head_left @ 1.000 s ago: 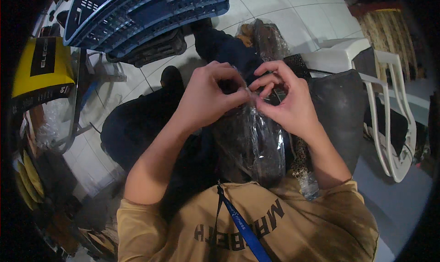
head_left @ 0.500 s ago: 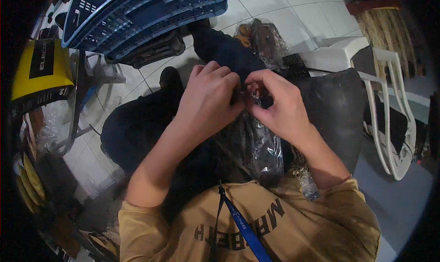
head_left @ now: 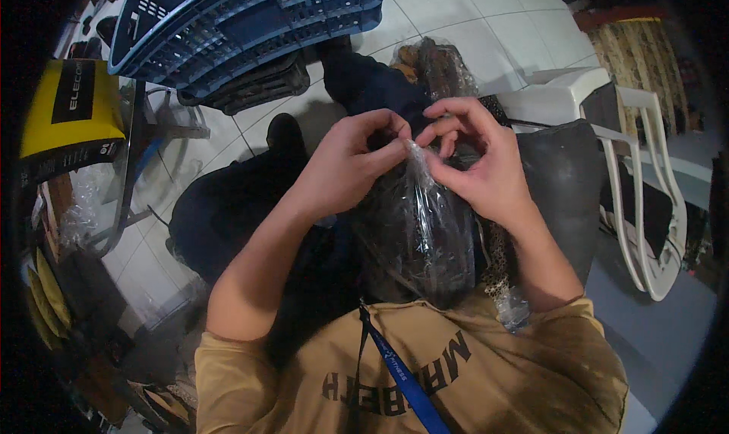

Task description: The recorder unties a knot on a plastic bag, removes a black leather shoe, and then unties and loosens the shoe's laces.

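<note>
A clear plastic bag with something dark inside lies across my lap, its top gathered into a narrow, twisted neck. The left hand pinches the tip of that neck between thumb and fingertips. Just beside it, my right hand has thumb and a curled finger at the neck, while its forefinger is lifted away. What exactly the bag holds is blurred by glare on the plastic. A strip of leopard-print material shows by the right forearm, with crumpled clear plastic at its lower end.
Ahead on the left stands a blue plastic crate above a black crate. A yellow and black box is at far left. On the right are a white plastic chair and a dark grey cushion-like thing. Bagged brown items lie on the tiled floor.
The bag's neck has come up into view between my fingers and the bag looks fuller. My left hand has turned to a fingertip pinch; my right hand has shifted slightly right, its fingers more spread.
</note>
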Action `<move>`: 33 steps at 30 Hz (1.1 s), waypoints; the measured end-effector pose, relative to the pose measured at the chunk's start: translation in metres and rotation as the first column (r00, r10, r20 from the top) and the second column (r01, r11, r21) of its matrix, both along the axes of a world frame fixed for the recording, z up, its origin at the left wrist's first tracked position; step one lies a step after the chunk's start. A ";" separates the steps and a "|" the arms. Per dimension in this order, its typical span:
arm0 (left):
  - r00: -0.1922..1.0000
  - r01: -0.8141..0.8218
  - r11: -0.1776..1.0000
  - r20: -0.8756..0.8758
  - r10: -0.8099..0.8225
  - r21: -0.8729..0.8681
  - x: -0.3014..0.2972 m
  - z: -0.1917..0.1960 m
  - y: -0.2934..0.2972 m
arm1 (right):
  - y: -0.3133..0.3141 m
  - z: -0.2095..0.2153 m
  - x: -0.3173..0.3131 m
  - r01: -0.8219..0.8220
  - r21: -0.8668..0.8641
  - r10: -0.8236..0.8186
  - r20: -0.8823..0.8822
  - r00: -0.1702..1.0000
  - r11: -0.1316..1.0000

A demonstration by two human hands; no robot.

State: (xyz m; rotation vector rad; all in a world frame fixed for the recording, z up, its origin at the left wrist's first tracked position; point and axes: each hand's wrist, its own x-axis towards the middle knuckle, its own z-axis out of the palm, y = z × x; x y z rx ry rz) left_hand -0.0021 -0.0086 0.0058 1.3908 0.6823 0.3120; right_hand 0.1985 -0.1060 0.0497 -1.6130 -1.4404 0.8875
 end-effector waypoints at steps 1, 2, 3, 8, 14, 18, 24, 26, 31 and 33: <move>0.999 -0.020 1.000 0.027 0.020 0.000 0.001 -0.002 -0.002 | 0.001 0.003 -0.001 -0.014 -0.014 0.014 0.014 1.000 1.000; 0.998 -0.041 0.999 0.054 0.041 0.000 0.002 -0.003 -0.004 | 0.001 0.003 -0.001 -0.016 -0.012 0.017 0.014 1.000 1.000; 0.998 -0.040 0.999 0.052 0.040 -0.002 0.005 -0.002 -0.004 | 0.002 0.001 0.000 -0.056 0.021 0.054 0.092 0.994 0.998; 0.991 -0.135 0.915 0.058 0.122 0.379 0.011 -0.012 -0.005 | 0.005 -0.015 -0.001 -0.135 0.140 0.105 0.201 0.974 0.981; 0.976 -0.099 0.895 -0.135 0.173 0.434 0.008 -0.002 -0.001 | 0.005 -0.014 -0.002 -0.178 0.133 0.132 0.296 0.946 0.975; 0.989 -0.047 0.995 -0.136 0.058 0.085 0.002 0.000 0.009 | 0.004 -0.008 -0.002 -0.067 0.117 0.047 0.163 0.985 0.991; 0.998 -0.038 0.999 -0.046 0.038 -0.008 0.002 -0.008 0.007 | 0.012 0.002 0.004 -0.137 0.003 0.133 0.224 0.966 0.991; 0.998 -0.024 0.998 -0.052 0.021 -0.055 0.003 -0.010 0.007 | 0.012 0.001 0.002 -0.151 0.016 0.143 0.227 0.963 0.988; 0.998 -0.067 0.997 0.003 0.067 -0.050 0.005 -0.016 0.004 | 0.011 -0.009 -0.003 -0.146 0.081 0.117 0.292 0.949 0.986; 0.997 -0.075 0.997 -0.008 0.075 -0.006 0.006 -0.012 0.005 | 0.011 -0.010 -0.005 -0.149 0.112 0.109 0.305 0.946 0.982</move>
